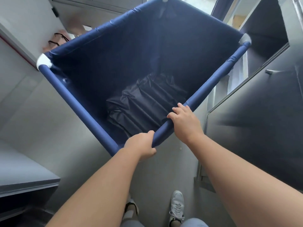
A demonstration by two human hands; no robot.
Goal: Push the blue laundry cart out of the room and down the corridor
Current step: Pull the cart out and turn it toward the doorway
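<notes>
Hands on blue laundry cart (pixel 114 66) rail.
L hand (pixel 141 146) & R hand (pixel 184 122) both clamped round near rail; black liner (pixel 144 108) inside.

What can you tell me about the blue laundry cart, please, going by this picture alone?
The blue laundry cart is a deep, open-topped bin of dark navy fabric hung from a rectangular rail frame sleeved in the same cloth, with pale corner joints. Only a crumpled black sheet lies at the bottom. It stands skewed in a narrow space between pale and dark cabinets. The left hand and the right hand grip the near rail.
</notes>
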